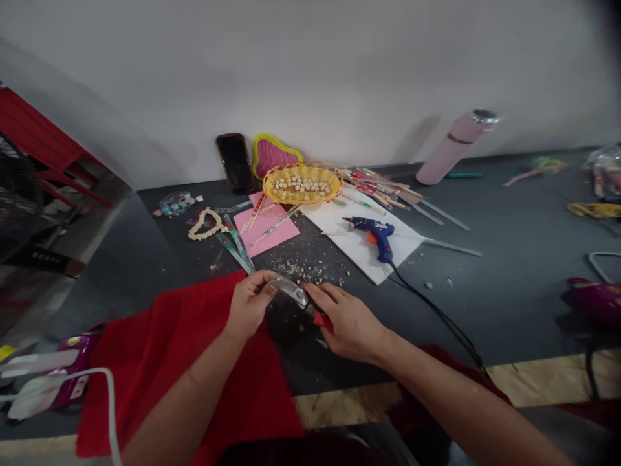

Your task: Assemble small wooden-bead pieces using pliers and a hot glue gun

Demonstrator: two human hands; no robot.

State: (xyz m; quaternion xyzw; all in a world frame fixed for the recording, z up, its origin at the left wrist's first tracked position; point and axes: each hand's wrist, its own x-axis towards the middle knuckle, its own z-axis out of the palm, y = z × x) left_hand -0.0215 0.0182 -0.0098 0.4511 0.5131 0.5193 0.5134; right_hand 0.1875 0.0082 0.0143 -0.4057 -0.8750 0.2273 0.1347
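My right hand (352, 323) is wrapped round the red handle of a pair of pruning shears (294, 292), whose silver blades point left. My left hand (250, 304) is closed in a pinch at the blade tips; a small pale bit shows there, too small to name. Beneath the blades, pale crumbs and chips (303, 268) are scattered over the dark table. Behind them stands a yellow woven basket (276, 194) holding several small pale pieces. A heart-shaped outline of similar pieces (206, 225) lies to the left.
A blue glue gun (378, 234) rests on a white board (342, 243), its cord running toward the front edge. Wrapped chopsticks (383, 188), a pink bottle (451, 149) and a phone (235, 162) are along the wall. A red cloth (194, 323) covers the front left; a purple power strip (80, 372) is beside it.
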